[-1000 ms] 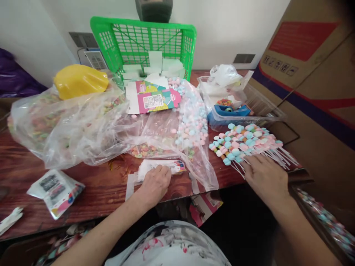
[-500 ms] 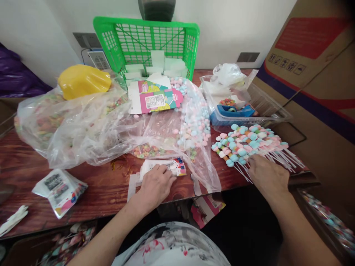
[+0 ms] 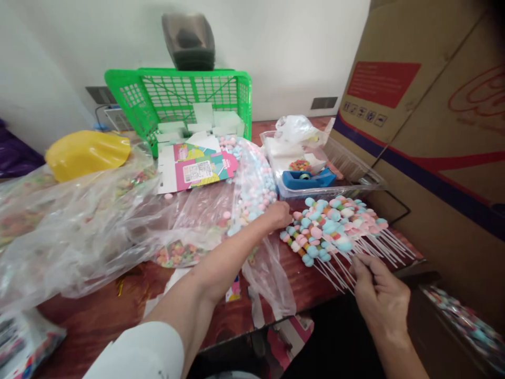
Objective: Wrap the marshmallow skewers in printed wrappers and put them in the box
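Observation:
A pile of marshmallow sticks (image 3: 315, 223), pink, blue and white pieces with coloured rings between them, lies on the right of the table with its white sticks toward me. My right hand (image 3: 381, 295) is at the near side of the pile, thumb and forefinger pinched on a stick. Across the table, my left hand (image 3: 281, 215) reaches to the pile's left edge, beside a clear bag of loose marshmallows (image 3: 256, 184). Its fingers are mostly hidden by the back of the hand. Under my left forearm, a printed packet (image 3: 233, 290) is largely covered.
Behind stands a green basket (image 3: 177, 79) with a pink carton (image 3: 197, 171) before it. A clear tray (image 3: 327, 187) holds a blue tape dispenser (image 3: 305, 179). Large plastic bags (image 3: 79, 226) of candy fill the left. A tall cardboard box (image 3: 426, 121) borders the right.
My left hand has left the printed packets and moved right and forward to the marshmallow pile. My right hand has turned and drawn slightly back, pinching a stick. The view has shifted right.

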`<state>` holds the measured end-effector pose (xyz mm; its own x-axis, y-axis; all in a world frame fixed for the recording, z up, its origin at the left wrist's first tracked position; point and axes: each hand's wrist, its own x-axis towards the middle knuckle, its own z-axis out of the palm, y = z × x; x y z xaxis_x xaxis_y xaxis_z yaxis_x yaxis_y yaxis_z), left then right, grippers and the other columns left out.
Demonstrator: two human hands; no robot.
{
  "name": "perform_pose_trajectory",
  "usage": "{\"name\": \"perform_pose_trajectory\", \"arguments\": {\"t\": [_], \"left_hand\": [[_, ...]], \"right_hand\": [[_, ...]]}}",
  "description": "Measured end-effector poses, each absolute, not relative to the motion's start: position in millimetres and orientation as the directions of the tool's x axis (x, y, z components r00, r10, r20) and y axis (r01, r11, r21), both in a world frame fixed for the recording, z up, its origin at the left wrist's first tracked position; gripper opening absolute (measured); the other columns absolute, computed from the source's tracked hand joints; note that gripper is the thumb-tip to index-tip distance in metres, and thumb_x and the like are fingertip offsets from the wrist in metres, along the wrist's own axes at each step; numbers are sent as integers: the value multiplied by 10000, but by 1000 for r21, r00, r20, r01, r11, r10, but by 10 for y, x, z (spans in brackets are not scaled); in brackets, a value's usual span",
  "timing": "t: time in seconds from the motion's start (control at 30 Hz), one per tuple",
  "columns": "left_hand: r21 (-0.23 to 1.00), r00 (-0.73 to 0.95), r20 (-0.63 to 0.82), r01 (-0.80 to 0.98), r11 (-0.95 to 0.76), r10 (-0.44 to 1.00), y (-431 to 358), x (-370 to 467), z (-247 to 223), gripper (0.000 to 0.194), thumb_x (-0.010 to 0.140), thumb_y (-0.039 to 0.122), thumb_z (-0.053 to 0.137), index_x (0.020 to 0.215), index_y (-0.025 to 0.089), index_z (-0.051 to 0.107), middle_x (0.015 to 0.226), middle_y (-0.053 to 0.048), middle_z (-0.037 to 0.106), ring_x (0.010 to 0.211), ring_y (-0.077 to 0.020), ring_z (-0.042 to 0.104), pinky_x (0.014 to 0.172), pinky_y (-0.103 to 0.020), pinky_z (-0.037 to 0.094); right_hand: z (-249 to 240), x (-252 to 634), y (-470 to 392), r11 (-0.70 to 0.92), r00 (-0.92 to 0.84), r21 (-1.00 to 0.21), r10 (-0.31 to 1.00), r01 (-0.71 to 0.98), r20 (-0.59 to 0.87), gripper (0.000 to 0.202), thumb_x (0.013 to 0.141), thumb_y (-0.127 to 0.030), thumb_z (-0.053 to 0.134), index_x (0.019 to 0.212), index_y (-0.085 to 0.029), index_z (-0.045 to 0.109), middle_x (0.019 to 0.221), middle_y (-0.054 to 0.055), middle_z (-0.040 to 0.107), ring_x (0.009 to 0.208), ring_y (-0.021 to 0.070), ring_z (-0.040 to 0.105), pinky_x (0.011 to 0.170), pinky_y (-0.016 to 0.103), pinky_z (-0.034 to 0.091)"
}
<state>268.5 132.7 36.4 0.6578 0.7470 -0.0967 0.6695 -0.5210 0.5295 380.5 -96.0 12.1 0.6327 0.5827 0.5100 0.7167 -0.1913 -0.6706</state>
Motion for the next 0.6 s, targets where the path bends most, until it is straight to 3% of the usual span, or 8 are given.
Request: {"name": "perform_pose_trajectory", "arguments": {"t": [0.13, 0.27, 0.43, 0.6], "left_hand": [[487, 673, -98, 675, -555, 733, 1380, 2775, 191, 206, 750, 236, 597, 903, 162, 713, 1003, -148, 701, 1004, -288, 629, 852, -373, 475], [542, 675, -59, 641, -544, 736, 1338, 2701, 137, 138, 721, 249, 625, 806, 172, 701, 979, -127, 697, 1050, -305, 604, 922, -411, 452], [748, 614, 16, 516, -416, 789, 1246, 2654, 179, 60, 706, 188, 626, 726, 140, 654, 819, -96, 695, 916, -266, 646, 867, -399, 496], [953, 522, 58, 224, -203, 851, 977, 2423, 343, 233, 813, 280, 569, 976, 125, 628, 809, -58, 701, 685, -150, 660, 653, -290, 557]], "right_hand": [[147, 3799, -973, -140, 633, -715, 600, 685, 489, 264, 840, -395, 572, 851, -161, 692, 672, 55, 691, 584, 183, 652, 490, 239, 487], [194, 3787, -953, -123, 649, -729, 571, 673, 503, 249, 832, -387, 579, 840, -166, 691, 660, 54, 691, 555, 178, 651, 469, 233, 487], [196, 3773, -935, -97, 621, -712, 579, 695, 527, 252, 833, -383, 574, 821, -159, 687, 642, 49, 682, 525, 157, 634, 439, 212, 468], [131, 3751, -917, -21, 487, -614, 631, 789, 604, 193, 848, -325, 562, 863, -174, 680, 729, 50, 716, 594, 171, 667, 504, 239, 503]]}}
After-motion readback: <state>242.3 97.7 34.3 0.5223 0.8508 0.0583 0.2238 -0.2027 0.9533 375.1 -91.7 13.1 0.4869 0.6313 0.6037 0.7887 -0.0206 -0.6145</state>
